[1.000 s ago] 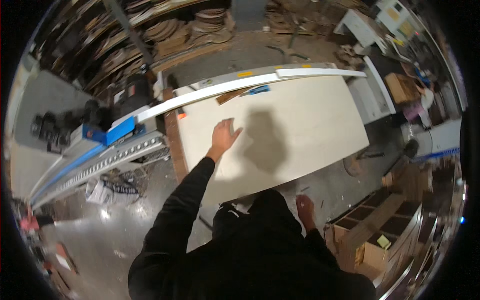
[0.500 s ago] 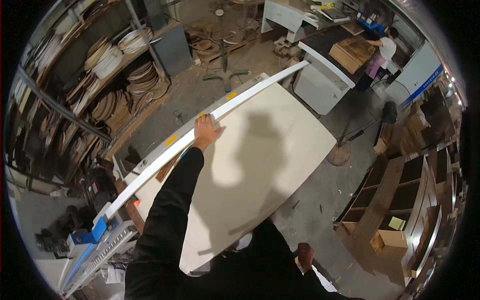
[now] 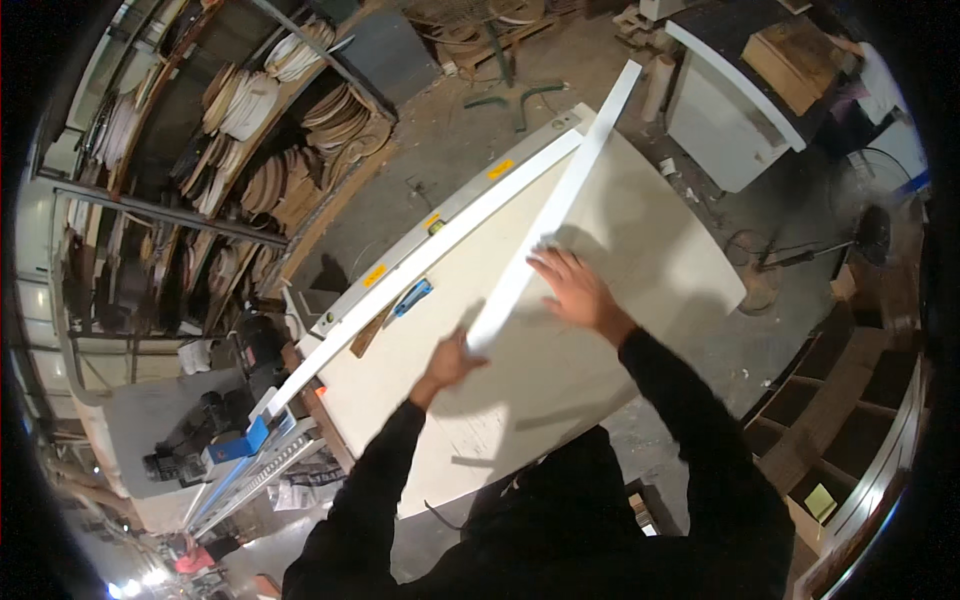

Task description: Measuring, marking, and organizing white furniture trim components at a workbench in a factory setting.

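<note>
My left hand (image 3: 450, 362) is closed around the near end of a flat white strip (image 3: 545, 215). The strip slants over a large cream-coloured board (image 3: 440, 440), its far end reaching past the board's far edge. My right hand (image 3: 577, 290) has its fingers stretched out, the tips touching the strip's right side about midway and the thumb apart. Along the board's far left edge lies another long white strip (image 3: 440, 235), beside a spirit level (image 3: 400, 253) with yellow labels. A blue utility knife (image 3: 412, 297) rests near a small brown wood piece (image 3: 371, 333).
Shelves (image 3: 235, 155) at the left hold stacked curved pieces. A green stand base (image 3: 515, 97) is on the floor beyond. At the far right, a person (image 3: 880, 85) is near a brown block (image 3: 790, 60) on a dark-topped table. Compartmented brown shelving (image 3: 835, 420) stands at the right.
My left hand has left the far edge and now grips a white strip angled across the board. My right hand has come up from the lower right to the strip. The view has shifted.
</note>
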A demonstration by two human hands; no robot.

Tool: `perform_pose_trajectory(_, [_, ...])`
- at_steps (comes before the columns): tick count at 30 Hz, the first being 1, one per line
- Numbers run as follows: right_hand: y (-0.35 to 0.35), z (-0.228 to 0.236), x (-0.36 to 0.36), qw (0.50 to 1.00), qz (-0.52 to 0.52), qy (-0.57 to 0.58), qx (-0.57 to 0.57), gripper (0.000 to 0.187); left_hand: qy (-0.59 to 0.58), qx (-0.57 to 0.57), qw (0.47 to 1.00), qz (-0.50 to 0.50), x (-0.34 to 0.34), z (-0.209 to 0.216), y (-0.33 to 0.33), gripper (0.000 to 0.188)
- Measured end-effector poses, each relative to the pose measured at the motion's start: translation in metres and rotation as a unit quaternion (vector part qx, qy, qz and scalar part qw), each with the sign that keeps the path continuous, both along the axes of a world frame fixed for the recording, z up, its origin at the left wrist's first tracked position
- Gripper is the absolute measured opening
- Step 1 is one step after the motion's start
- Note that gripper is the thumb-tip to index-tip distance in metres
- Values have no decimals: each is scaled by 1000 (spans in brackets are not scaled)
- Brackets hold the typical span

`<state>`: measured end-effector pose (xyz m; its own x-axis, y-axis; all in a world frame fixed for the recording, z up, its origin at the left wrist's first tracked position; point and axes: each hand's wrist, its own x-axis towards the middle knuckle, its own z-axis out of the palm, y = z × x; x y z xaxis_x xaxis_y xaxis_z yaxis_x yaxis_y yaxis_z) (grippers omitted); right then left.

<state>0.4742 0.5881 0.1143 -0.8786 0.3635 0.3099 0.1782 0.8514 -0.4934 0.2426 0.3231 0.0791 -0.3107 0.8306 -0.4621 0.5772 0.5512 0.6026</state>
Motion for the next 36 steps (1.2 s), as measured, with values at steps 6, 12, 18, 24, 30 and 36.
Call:
perform_pose_trajectory(6, [29,-67,-75,975,134,-125,125,62,103,-117,987,-42,0,6,-187,54])
perform_pose_trajectory(12, [-58,-130,-57,963,245,-74,85,29,271,95,957,34,-138,-16,-202,80])
perform_pose_trajectory(18, [-201,-129,-60,940,269,-210,-4,37,326,-147,932,61,-280,-22,-185,82])
perform_pose_trajectory(24, [-228,-93,-56,978,139,-138,67,81,463,86,882,-29,-257,-35,-181,55])
perform_pose_trajectory(30, [-225,-87,-62,983,129,-119,46,82,306,135,940,66,-104,-48,-250,79])
perform_pose_trajectory(36, [-232,-83,-52,978,136,-137,84,82,141,118,979,93,-22,-80,-336,19])
